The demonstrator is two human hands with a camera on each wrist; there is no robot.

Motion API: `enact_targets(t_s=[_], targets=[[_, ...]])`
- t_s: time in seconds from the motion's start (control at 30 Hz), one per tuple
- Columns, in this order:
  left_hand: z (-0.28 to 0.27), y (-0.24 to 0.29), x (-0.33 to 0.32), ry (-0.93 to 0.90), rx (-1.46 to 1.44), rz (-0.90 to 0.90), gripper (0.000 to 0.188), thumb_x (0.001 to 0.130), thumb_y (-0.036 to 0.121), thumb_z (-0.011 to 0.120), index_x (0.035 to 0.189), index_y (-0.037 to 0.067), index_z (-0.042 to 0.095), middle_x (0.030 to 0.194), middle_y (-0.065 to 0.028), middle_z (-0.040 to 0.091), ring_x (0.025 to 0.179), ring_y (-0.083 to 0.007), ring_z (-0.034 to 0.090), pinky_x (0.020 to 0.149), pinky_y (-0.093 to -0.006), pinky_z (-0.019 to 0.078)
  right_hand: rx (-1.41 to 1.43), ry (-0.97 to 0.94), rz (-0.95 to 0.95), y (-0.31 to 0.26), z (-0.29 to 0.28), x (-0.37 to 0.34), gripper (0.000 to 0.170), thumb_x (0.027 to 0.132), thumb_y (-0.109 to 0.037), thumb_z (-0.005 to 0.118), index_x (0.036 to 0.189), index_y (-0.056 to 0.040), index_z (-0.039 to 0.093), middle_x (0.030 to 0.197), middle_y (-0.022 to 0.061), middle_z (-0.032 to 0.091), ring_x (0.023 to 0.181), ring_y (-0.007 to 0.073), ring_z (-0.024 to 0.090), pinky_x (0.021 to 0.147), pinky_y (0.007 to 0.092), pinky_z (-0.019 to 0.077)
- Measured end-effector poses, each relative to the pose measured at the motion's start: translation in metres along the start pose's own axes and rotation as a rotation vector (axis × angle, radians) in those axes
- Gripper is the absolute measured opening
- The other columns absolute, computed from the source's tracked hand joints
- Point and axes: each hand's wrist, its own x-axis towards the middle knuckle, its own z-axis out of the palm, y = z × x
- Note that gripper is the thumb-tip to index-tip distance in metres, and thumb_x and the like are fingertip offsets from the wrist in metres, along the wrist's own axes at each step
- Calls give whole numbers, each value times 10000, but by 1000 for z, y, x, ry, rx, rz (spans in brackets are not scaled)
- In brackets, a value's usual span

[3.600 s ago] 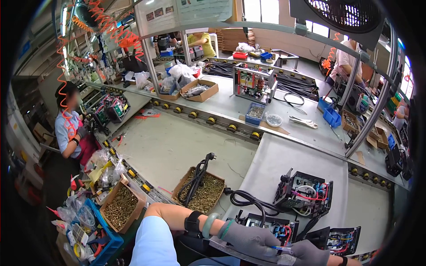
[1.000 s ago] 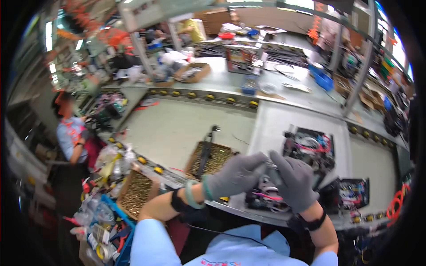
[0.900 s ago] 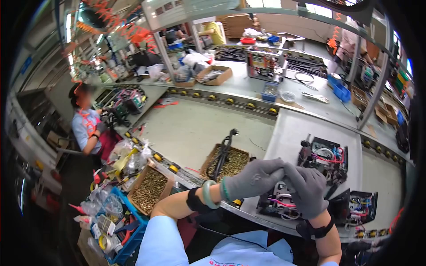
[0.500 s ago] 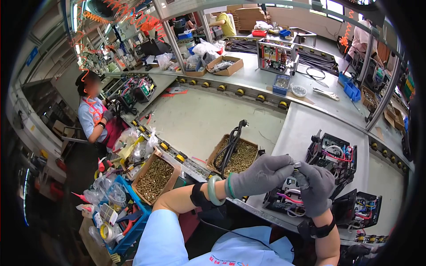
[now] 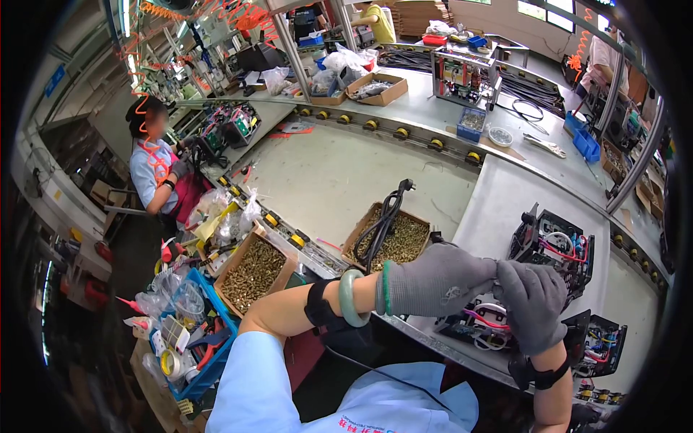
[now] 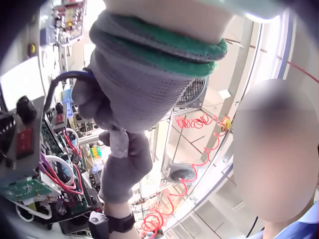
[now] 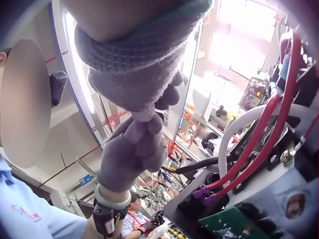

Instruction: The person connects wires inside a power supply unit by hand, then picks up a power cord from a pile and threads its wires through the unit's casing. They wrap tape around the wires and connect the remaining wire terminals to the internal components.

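Observation:
In the head view my gloved left hand point(image 5: 444, 281) reaches across to my gloved right hand point(image 5: 533, 299), and their fingertips meet above the bench. Both hands pinch a small piece between them, now hidden by the fingers. In the left wrist view a translucent whitish covering point(image 6: 119, 143) shows on the right hand's thumb. Below the hands sits an open electrical unit point(image 5: 485, 317) with pink and white wires, partly covered by them. A second open unit point(image 5: 559, 249) stands behind the right hand, and a third point(image 5: 599, 346) lies to its right.
A carton of brass-coloured small parts point(image 5: 415, 242) has a black power cord point(image 5: 386, 224) across it. Another such carton point(image 5: 253, 274) stands left, beside a blue crate of tools point(image 5: 209, 368). A roller rail point(image 5: 404, 133) crosses behind. Another person point(image 5: 155, 173) sits at left.
From over three seconds ago, the hands have risen from low over the near unit. Half a second ago a small silvery piece showed between the fingertips; now the fingers cover it.

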Motion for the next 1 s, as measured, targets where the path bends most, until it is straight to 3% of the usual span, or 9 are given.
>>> enact_targets(t_s=[0.33,0.47,0.53,0.6,0.67,0.73,0.8,0.93,1.0], targets=[[-4,-1,6,-62,68,-127,168,993,223,536,989,58,561,748,-164,615,743,-394,654,673,-464,530,-107,-120,-24,-1,7,13,147,786,-194,657,880,-96,600,715,33,504,659,203,570,660,366,482],[-2,-11,7,-119,97,-104,129,978,180,556,991,55,585,762,-166,631,743,-393,657,672,-460,528,-35,-228,-3,2,18,3,178,806,-199,654,938,-86,616,706,39,513,663,209,577,657,370,478],[-1,-29,5,-17,-52,-37,99,972,135,578,990,45,614,780,-166,641,704,-367,647,653,-427,523,117,-211,85,2,17,6,271,844,-237,658,1055,-69,630,737,58,538,691,240,588,662,387,477],[9,-65,6,221,-132,57,83,975,98,585,980,30,633,778,-161,634,678,-336,620,638,-386,512,158,-180,196,4,9,4,370,872,-286,664,1164,-64,624,816,81,593,768,271,612,689,399,484],[1,-93,10,360,-204,-37,105,995,100,568,957,24,629,761,-156,618,675,-296,610,644,-356,509,246,-191,283,5,9,-15,415,855,-269,689,1212,-70,616,967,95,656,876,280,634,763,413,493],[-7,-117,9,378,-217,-222,114,1005,101,556,959,25,627,762,-152,620,692,-259,632,663,-349,510,320,-264,314,-2,18,-36,436,821,-243,720,1206,-65,621,982,97,661,904,290,638,808,416,495],[3,-117,2,349,-203,-144,101,998,96,564,957,27,625,756,-149,619,702,-255,643,659,-357,510,304,-317,267,-13,23,-46,398,805,-213,729,1167,-69,645,1099,96,670,1027,322,628,917,439,481],[17,-73,-19,23,60,-35,30,944,89,619,958,62,622,711,-153,594,724,-293,669,626,-396,502,317,-351,311,-18,24,-52,419,757,-148,750,1162,-101,654,1155,85,657,1091,346,592,935,470,464],[22,-78,-29,8,73,-45,41,959,104,605,948,70,625,697,-154,577,666,-271,635,629,-368,492,317,-356,309,-18,25,-53,411,762,-157,747,1157,-98,655,1154,85,654,1090,346,589,938,467,463]])
